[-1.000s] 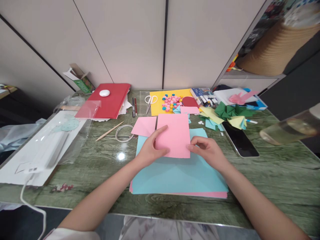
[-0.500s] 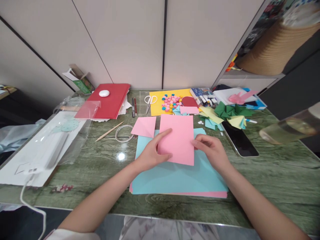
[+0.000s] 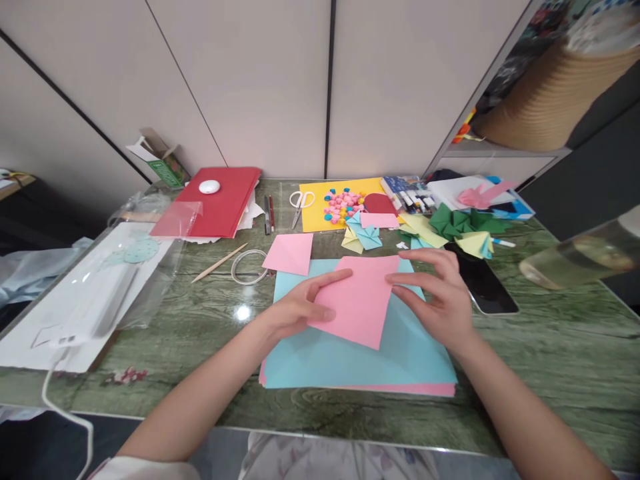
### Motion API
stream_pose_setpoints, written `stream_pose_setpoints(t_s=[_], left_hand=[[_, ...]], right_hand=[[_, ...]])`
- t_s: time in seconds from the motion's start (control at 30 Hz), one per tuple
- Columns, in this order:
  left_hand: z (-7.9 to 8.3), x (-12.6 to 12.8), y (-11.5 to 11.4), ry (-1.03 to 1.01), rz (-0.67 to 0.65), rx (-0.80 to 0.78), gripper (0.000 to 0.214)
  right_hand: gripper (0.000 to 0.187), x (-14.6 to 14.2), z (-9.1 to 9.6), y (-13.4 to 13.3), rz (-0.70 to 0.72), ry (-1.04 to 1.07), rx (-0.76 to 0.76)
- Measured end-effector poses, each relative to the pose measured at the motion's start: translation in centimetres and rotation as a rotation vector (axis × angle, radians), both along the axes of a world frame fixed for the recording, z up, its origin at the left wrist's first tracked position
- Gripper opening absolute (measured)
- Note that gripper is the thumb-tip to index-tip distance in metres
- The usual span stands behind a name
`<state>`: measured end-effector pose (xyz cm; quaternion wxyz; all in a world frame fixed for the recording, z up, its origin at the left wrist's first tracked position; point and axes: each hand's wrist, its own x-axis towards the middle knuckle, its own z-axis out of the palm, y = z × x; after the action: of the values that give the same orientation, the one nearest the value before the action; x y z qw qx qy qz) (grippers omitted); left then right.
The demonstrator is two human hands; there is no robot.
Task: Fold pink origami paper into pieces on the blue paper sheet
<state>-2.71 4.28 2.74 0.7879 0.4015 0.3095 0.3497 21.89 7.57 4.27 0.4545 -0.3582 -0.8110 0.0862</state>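
The pink sheet point(image 3: 357, 300) was tilted above the blue paper point(image 3: 360, 367), the left hand's point(image 3: 293, 312) fingers gripping its left side and the right hand's point(image 3: 445, 303) pinching its right edge. Its visible face showed no clear crease, so its shaping seemed barely begun, whereas a creased pink piece point(image 3: 290, 253) lay nearby and folded blue shapes point(image 3: 367, 238) and green ones point(image 3: 455, 227) looked finished. The green, wood-grained desk point(image 3: 175, 340) stood against pale panels point(image 3: 270, 87), with a shelf point(image 3: 500, 151) at right.
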Motion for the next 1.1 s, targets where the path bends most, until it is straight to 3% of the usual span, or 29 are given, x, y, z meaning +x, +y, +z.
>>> stream_pose_setpoints(t_s=[0.1,0.23,0.33,0.4,0.47,0.57,0.73,0.93,1.1], left_hand=[[0.4,-0.3,0.0,0.005,-0.106,-0.038,0.075],[1.1,-1.4,0.1,0.294,-0.201,0.029,0.065],[1.1,-2.0,0.5,0.678,0.082,0.269,0.049],[0.7,-1.8,0.8,0.704,0.200,0.337,0.054],[0.1,-1.2,0.9,0.587,0.162,0.314,0.063],[-1.0,0.2,0.6,0.655,0.115,0.333,0.037],[-2.1,1.6,-0.2,0.805,0.173,0.398,0.017],[-1.9,2.0,-0.6,0.821,0.172,0.465,0.012],[-1.9,2.1,-0.9,0.814,0.155,0.518,0.014]], right_hand=[[0.013,0.3,0.5,-0.1,0.115,-0.023,-0.035],[0.005,0.6,0.9,-0.2,0.206,0.052,-0.388],[0.016,0.6,1.1,-0.1,0.226,0.042,-0.747],[0.019,0.4,1.0,0.2,0.245,0.017,-0.935],[0.019,0.1,0.6,0.3,0.250,-0.015,-1.045],[0.015,-0.5,-0.4,0.4,0.230,-0.126,-1.024],[0.013,-1.8,-2.0,-0.1,0.221,-0.268,-0.868],[0.014,-3.2,-2.4,-0.8,0.225,-0.305,-0.704],[0.013,-3.7,-2.3,-1.3,0.228,-0.304,-0.695]])
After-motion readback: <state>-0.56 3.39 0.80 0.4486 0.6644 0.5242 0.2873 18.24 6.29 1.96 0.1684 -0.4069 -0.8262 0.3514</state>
